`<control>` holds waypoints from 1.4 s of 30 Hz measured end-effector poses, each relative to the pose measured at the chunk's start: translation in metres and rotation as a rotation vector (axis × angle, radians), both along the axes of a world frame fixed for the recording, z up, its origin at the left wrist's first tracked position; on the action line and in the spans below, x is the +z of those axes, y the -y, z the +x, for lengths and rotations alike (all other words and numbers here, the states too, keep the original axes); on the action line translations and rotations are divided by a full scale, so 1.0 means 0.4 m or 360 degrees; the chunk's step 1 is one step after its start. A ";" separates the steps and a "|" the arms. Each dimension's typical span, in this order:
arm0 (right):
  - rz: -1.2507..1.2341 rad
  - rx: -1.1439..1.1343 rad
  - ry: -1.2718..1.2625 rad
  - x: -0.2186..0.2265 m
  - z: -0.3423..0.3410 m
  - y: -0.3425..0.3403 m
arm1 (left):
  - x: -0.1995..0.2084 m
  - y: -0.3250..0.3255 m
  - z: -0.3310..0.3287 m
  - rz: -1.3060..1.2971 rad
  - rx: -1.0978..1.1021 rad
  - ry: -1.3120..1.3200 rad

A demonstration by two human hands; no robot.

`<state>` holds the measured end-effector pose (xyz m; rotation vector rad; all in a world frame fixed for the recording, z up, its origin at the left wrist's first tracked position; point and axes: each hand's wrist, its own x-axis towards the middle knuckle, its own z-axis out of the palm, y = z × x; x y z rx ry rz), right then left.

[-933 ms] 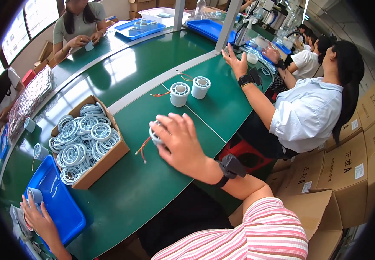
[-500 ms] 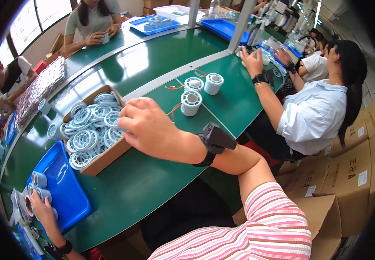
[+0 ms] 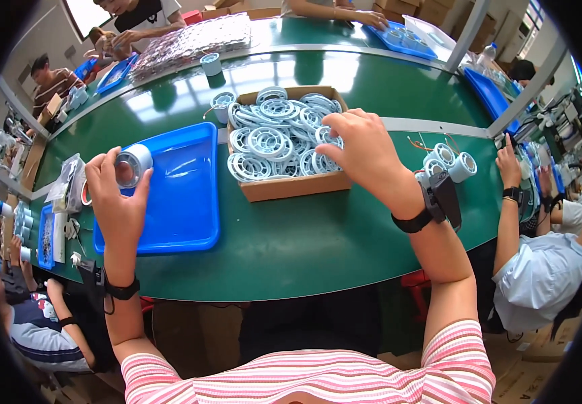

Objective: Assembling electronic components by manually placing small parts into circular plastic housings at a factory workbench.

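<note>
My left hand point(image 3: 114, 205) is closed around a light blue plastic cylinder point(image 3: 141, 158) with a round open end. It holds the cylinder over the left side of a blue tray point(image 3: 186, 225); the hand hides part of that tray. An open cardboard box point(image 3: 297, 189) right of the tray is heaped with light blue rings point(image 3: 268, 142). At the box's right edge is my right hand point(image 3: 369, 149), its thumb and fingers around one light blue ring point(image 3: 326, 136).
Light blue cylinders with wires point(image 3: 464, 166) stand right of my right wrist. Two more cylinders point(image 3: 211, 64) stand behind the tray and box. Left of the tray lie a clear plastic bag point(image 3: 69, 182) and a small blue tray point(image 3: 47, 236). A co-worker point(image 3: 540, 262) sits at right.
My view has swung left. My left hand, earlier at several cylinders in the tray, now holds one up. My right hand stays at the box's right edge.
</note>
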<state>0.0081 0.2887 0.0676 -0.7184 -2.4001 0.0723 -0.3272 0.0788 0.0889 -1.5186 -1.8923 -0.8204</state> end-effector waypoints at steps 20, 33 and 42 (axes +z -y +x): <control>-0.0864 0.0255 -0.0065 -0.117 0.172 0.307 | -0.130 -0.033 0.337 -0.1078 -0.1309 0.0584; -0.0705 -0.0268 -0.0167 -0.183 0.115 0.375 | -0.140 -0.030 0.349 -0.1509 -0.1341 0.2096; -0.1130 0.0158 -0.0630 -0.138 0.122 0.369 | -0.143 -0.038 0.342 -0.1727 -0.1342 0.2507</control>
